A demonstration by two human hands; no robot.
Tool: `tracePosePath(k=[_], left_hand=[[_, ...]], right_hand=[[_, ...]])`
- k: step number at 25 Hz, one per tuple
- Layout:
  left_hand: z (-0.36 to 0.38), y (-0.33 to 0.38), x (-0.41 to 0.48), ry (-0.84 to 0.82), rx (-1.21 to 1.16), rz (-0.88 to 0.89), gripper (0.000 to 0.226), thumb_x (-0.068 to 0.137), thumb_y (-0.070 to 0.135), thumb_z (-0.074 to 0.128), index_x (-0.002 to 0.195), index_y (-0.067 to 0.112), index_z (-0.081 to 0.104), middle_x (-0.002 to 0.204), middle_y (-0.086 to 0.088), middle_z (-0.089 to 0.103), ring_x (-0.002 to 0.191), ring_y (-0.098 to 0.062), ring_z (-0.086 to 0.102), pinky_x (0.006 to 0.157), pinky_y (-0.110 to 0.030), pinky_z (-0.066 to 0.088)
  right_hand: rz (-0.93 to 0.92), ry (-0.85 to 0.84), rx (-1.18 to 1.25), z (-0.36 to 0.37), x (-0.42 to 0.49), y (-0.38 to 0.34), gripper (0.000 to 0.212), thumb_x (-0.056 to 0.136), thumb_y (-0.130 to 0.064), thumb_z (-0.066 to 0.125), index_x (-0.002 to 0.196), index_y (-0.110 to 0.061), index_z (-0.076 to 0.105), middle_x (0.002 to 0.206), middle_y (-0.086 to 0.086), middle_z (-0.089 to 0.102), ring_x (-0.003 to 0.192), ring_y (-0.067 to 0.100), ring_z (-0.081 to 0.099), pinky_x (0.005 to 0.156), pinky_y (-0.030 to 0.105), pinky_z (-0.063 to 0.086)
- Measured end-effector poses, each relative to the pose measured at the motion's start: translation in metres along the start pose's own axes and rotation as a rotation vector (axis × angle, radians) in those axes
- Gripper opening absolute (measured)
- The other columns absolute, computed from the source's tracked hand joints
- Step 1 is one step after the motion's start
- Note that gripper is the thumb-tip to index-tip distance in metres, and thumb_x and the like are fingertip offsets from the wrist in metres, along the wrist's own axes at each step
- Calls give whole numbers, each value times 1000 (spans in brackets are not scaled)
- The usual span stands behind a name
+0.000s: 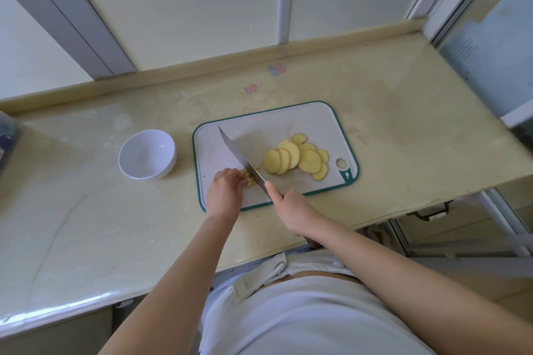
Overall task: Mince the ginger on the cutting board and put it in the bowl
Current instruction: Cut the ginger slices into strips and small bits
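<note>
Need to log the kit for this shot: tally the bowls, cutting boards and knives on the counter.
white bowl: 1
cutting board: 1
knife: 1
Total: 3

handle (313, 243): right hand (294, 212) is wrapping it, leaving only a dark butt showing, near of the board (317, 117).
strips (249, 180): left hand (225, 193) and blade (235, 150) are covering part of them; count too small to tell.
dark thing (7, 147): frame edge is cutting it off, far left of the board; blurred.
marks (277, 70): behind the board, blurring beyond reading.
</note>
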State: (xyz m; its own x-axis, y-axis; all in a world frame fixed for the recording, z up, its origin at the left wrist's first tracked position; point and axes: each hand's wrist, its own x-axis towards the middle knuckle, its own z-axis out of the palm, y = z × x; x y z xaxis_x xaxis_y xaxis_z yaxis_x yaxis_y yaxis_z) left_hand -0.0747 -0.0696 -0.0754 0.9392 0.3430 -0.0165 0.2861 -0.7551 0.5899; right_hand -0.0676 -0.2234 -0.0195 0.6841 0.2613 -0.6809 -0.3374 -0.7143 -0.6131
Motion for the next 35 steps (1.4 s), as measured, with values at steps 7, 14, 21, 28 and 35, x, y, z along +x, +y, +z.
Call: tracePosePath(k=[7,14,21,28,35], left_hand=[[-1,1,0,8,-17,-36,13,87,7,59,93,0,68,91,-14,64,86,-26,55,68,-25,34],[-2,-1,5,-21,-92,-115,11,83,7,64,89,0,69,92,-15,67,87,-30,60,78,-35,48],[-1,-1,5,-22,-86,-108,9,82,7,65,87,0,70,91,-14,67,87,-29,60,78,-36,48],[-4,-1,6,-25,-72,-97,9,83,7,64,88,2,71,92,-14,68,88,-28,61,79,-33,48],[-3,-4,9,-36,-49,-110,9,83,9,65,87,3,71,91,-13,69,87,-29,62,79,-36,50]], right_hand=[[-3,40,33,2,4,5,60,98,-61,29,58,-15,32,57,2,34,46,15,32,45,25,28],[-58,71,86,2,2,8,61,96,-64,30,55,-20,24,47,-5,27,35,9,24,43,25,24],[-27,-17,171,-3,-2,4,55,93,-65,39,60,-23,24,52,-5,22,39,12,23,38,20,22],[4,-50,109,-4,-2,4,54,94,-66,35,64,-22,24,57,-1,21,45,15,21,41,22,21],[48,-77,10,-5,-1,-4,58,98,-63,28,61,-18,26,53,0,24,43,17,24,42,23,28]])
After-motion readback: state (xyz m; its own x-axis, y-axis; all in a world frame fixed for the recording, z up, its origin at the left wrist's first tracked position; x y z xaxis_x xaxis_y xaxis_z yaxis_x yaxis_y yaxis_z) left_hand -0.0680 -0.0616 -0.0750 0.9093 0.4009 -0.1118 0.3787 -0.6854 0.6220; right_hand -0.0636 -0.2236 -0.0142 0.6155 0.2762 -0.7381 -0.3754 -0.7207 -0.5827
